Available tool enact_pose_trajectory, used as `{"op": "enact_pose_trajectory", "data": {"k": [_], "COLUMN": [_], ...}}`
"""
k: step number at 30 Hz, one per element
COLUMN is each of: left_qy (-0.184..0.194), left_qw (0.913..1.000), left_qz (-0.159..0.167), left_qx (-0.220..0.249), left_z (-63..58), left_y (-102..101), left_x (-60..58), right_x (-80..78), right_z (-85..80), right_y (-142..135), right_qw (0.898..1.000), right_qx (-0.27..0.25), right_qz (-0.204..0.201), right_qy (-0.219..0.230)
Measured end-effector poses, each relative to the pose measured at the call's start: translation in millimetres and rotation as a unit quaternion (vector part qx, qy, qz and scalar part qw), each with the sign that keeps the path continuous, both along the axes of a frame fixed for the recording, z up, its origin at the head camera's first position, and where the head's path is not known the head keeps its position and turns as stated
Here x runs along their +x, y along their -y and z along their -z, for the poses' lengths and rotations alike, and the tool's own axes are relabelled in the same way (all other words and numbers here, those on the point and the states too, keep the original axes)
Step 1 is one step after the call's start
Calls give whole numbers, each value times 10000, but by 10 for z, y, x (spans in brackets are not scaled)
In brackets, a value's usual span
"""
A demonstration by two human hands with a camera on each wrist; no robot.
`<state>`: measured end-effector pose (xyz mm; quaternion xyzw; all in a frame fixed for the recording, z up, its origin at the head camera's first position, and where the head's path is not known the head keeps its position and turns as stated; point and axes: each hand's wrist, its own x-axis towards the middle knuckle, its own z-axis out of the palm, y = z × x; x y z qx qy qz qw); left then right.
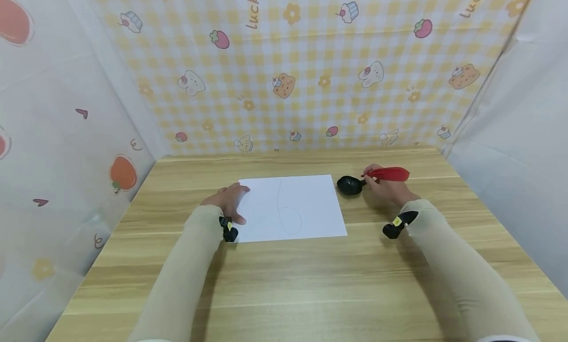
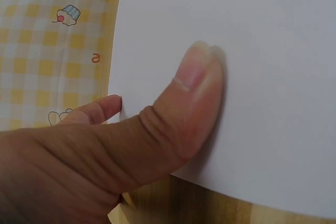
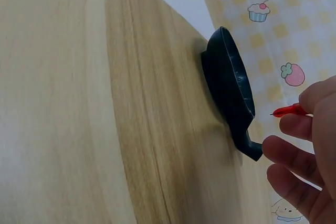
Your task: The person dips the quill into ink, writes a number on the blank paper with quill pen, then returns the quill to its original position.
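A white sheet of paper (image 1: pixel 317 204) lies on the table, with a thin drawn line that runs down into a loop. My left hand (image 1: pixel 228 200) rests at its left edge. In the left wrist view the left thumb (image 2: pixel 184 103) lies over the paper, and another fingertip is at its edge. My right hand (image 1: pixel 387 188) pinches a red pen (image 1: pixel 390 174) with a broad, feather-shaped body; its fine tip shows in the right wrist view. Beside the paper sits a small black pan-shaped holder (image 3: pixel 226 77) with a short handle, its end right by the right fingertips.
The wooden table (image 1: pixel 284 283) runs back to a yellow checked cloth (image 1: pixel 266 110) hung behind it. Pale cloths hang at left (image 1: pixel 66 135) and right (image 1: pixel 519 135). Both wrists carry small black cameras.
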<state>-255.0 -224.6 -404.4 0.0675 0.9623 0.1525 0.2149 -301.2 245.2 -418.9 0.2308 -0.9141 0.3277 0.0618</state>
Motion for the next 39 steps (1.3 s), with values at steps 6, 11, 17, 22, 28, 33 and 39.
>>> {"op": "enact_pose_trajectory", "data": {"k": [6, 11, 17, 22, 28, 33, 39], "left_qy": [24, -2, -5, 24, 22, -12, -32], "left_qw": [10000, 10000, 10000, 10000, 10000, 10000, 10000], "left_qz": [28, 69, 37, 31, 40, 57, -5], "left_qx": [-25, -41, -31, -56, -51, -23, 36], "left_z": [-7, -9, -8, -2, -25, -33, -43], "left_y": [-4, 0, 1, 3, 2, 5, 0], "left_x": [6, 21, 18, 18, 32, 54, 55], "right_x": [45, 99, 88, 67, 83, 95, 52], "right_z": [8, -19, -25, 14, 39, 57, 125], "right_y": [-13, -2, -34, -85, -110, -119, -141], "right_qw": [9975, 9814, 9917, 9915, 9911, 9897, 9841], "right_qx": [60, 191, 849, 1223, 1298, 1386, 1552], "right_qz": [-167, -469, -178, -48, -50, -120, -354], "right_qy": [-688, -1854, -954, -433, -295, -342, -789]}}
